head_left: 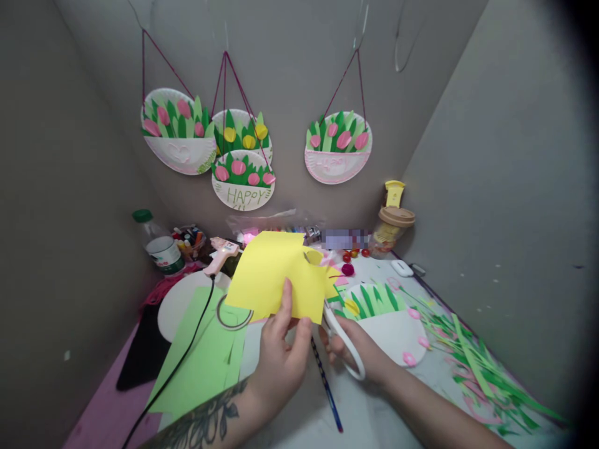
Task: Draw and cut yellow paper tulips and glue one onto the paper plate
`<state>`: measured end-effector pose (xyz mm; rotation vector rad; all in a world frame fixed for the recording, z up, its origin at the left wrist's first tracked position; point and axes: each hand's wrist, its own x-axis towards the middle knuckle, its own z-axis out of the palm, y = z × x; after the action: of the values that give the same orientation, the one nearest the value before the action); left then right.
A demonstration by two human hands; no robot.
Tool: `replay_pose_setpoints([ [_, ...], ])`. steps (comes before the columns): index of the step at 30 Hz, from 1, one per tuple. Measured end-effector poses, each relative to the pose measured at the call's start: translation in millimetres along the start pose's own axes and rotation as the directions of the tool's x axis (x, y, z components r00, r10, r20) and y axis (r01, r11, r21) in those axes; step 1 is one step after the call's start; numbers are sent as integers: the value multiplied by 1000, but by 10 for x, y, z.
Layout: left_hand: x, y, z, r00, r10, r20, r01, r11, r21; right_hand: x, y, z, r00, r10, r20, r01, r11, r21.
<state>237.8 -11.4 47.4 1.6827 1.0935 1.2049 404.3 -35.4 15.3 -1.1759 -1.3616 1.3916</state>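
Observation:
A sheet of yellow paper (269, 271) is pinched in my left hand (283, 355), thumb and a finger on its near face. Along its right edge the paper has cut-out curves. My right hand (355, 349) grips white-handled scissors (344, 343), whose blades sit at that right edge, mostly hidden. Below the hands a dark blue pencil (330, 393) lies on the table. To the right is a white paper-plate basket (386, 333) with green paper leaves, a yellow tulip and pink flowers on its rim.
Green paper sheets (201, 355), a pink glue gun (222, 254) with a black cord and a tape roll (234, 315) lie left. A bottle (161, 246) and a lidded cup (390, 231) stand behind. Paper scraps (482, 374) cover the right side. Finished plate baskets (243, 193) hang on the wall.

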Motion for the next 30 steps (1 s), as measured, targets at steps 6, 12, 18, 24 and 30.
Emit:
replay_pose_setpoints([
  [6,-8,-56,29,998,44,39,-43,999,-8,-2,-46,10,1000,-5,5,5,1000,-24],
  [12,283,43,-244,971,-14,-237,-5,997,-79,11,-52,1,999,29,18,-29,999,-30],
  [18,785,-348,-396,910,-298,-290,173,906,-387,41,193,-145,958,-65,-281,57,998,-37],
  [24,866,-659,-388,859,-509,60,493,790,-364,58,185,-337,813,-126,-569,127,991,-38],
  [30,924,-366,-643,949,-294,112,311,830,-462,93,117,-445,836,-221,-502,134,970,-203],
])
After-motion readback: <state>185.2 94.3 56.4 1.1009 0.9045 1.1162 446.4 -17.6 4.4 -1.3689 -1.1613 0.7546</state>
